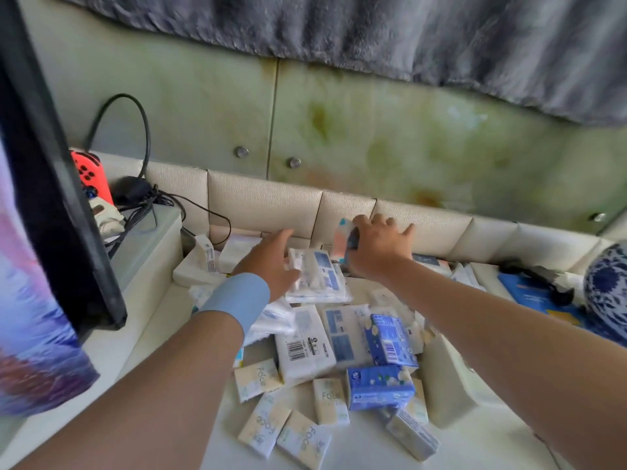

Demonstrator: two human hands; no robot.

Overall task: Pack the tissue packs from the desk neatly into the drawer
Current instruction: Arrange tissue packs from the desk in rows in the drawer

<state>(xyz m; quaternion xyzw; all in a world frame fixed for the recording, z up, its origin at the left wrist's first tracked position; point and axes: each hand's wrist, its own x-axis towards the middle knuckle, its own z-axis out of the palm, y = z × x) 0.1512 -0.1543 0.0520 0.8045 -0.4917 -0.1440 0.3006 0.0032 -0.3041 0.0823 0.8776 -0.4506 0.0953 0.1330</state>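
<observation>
tissue packs (260, 375) reading "face", left hand (268, 262) fingers straight on white pack (320, 278), right hand (373, 247) clamping small pack (342, 241)

Blue, white-flowered packs (380, 391) and cream packs (258, 379) near, blue-and-white patterned vase (607, 293) right, red-orange controller (90, 174) far left.

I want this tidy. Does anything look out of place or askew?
Yes. The tissue packs lie in a jumbled heap on the desk, overlapping at all angles; two blue packs sit tilted on top.
</observation>
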